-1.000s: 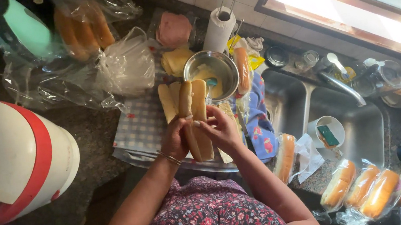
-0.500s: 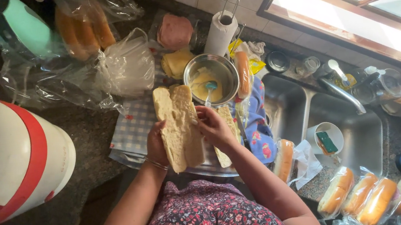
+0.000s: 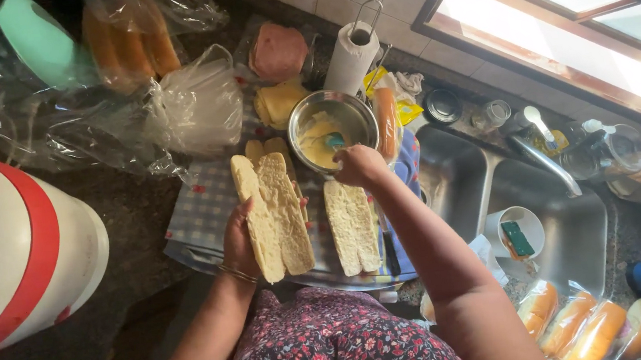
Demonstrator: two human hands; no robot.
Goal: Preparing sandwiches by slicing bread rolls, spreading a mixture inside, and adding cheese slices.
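The person wears a sleeveless top (image 3: 332, 347) in dark purple, printed all over with small red, pink and white flowers. Both arms are bare from the shoulder down. A thin metal bangle (image 3: 235, 274) circles the wrist of the left hand (image 3: 241, 241). The right hand (image 3: 357, 166) wears nothing that shows.

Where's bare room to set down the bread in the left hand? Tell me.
Bare dark counter lies between the white-and-red appliance and the checked cloth. Crowded: the tray's other opened roll, the steel bowl under the right hand, bags behind.
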